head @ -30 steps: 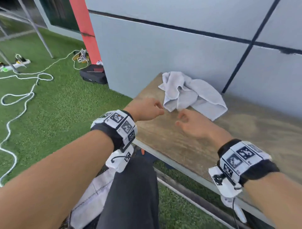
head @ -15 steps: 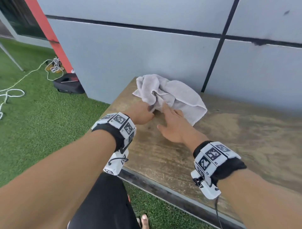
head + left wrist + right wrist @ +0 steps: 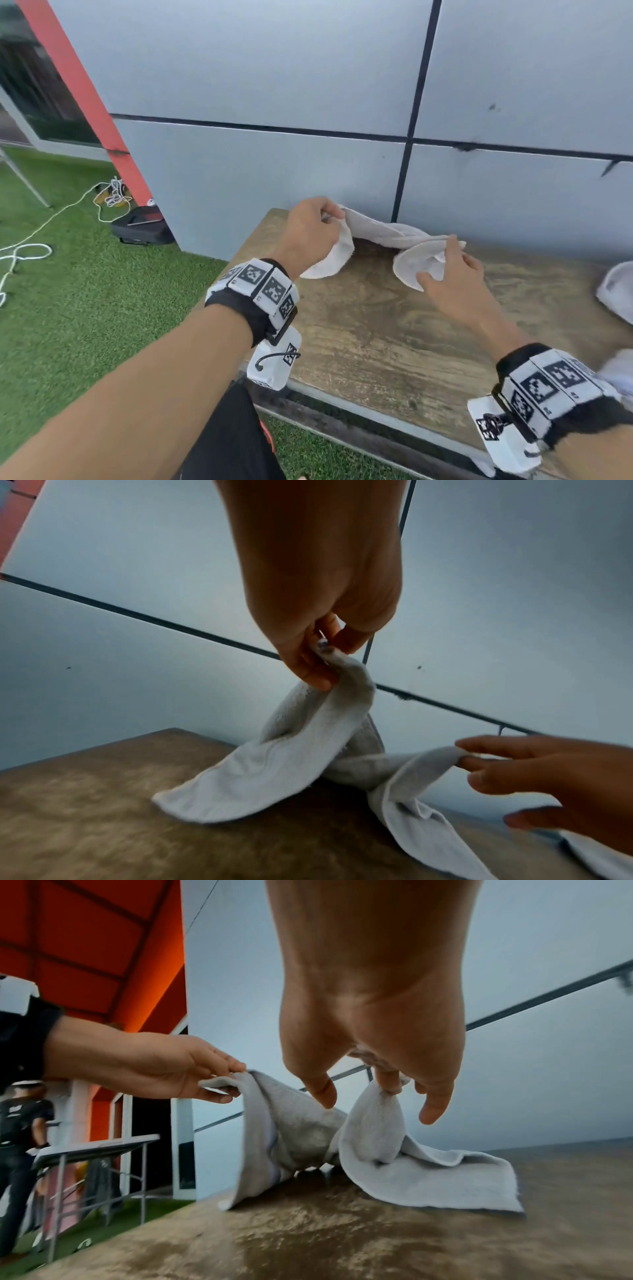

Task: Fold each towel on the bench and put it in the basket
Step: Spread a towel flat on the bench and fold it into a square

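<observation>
The left hand (image 3: 310, 233) is reaching forward over the far left part of the tabletop (image 3: 376, 335), raised above the wood with its back turned up and the wrist slightly bent. Its grip is nearly closed: thumb and fingertips (image 3: 316, 679) are pinching one end of the towel (image 3: 383, 233), and the cloth is hanging down from the pinch in a loose flap whose lower edge is touching the wood.

Between the two hands the towel is sagging in a twisted band close to the grey wall (image 3: 274, 68), its middle lying on the tabletop.

The right hand (image 3: 455, 284) is stretching out lower and further right, palm down. Its grip is only partly closed: two fingers (image 3: 388, 1083) are pinching the towel's other end, while the thumb and the little finger are sticking out free. Below this pinch the cloth is draping down and spreading flat on the wood to the right.

At the right edge of the head view, another pale cloth (image 3: 616, 291) is lying on the tabletop, well apart from the hands.
</observation>
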`<action>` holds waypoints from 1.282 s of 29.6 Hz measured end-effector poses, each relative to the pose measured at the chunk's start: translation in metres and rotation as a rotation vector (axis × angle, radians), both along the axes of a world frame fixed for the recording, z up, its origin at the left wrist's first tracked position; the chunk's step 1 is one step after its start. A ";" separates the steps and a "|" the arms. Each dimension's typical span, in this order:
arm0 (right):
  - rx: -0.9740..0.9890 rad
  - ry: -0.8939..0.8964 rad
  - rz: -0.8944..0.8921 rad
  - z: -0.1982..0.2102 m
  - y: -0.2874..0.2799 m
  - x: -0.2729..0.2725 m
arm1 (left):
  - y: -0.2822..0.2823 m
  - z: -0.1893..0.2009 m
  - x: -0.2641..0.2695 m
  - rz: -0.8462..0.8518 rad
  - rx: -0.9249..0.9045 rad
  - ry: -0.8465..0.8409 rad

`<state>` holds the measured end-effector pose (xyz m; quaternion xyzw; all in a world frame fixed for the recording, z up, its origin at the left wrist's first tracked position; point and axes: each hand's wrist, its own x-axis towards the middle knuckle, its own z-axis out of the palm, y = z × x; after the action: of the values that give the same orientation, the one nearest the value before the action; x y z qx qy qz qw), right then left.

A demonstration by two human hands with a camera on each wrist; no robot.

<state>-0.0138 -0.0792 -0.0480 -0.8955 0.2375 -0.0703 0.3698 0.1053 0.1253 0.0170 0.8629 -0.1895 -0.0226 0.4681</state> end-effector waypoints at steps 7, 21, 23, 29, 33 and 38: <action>-0.089 -0.049 -0.134 0.033 -0.030 -0.071 | -0.022 0.034 -0.045 -0.126 -0.153 0.048; 0.019 -0.113 0.095 0.032 0.004 -0.137 | -0.110 0.049 -0.140 -0.345 -0.319 0.166; 0.186 -0.174 0.012 0.036 -0.002 -0.139 | -0.109 0.052 -0.139 -0.359 -0.371 0.216; 0.662 -0.360 -0.091 0.060 -0.016 -0.148 | -0.097 0.022 -0.161 -0.564 0.139 0.185; 0.552 -0.281 -0.042 0.059 -0.019 -0.155 | -0.101 -0.006 -0.173 -0.550 0.208 0.120; 0.186 -0.379 -0.198 0.055 -0.037 -0.170 | -0.101 0.008 -0.169 -0.404 0.176 -0.112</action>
<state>-0.1839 -0.1159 0.0073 -0.8007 0.2561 -0.2510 0.4799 -0.0636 0.0242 0.0246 0.8449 -0.3812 -0.0844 0.3656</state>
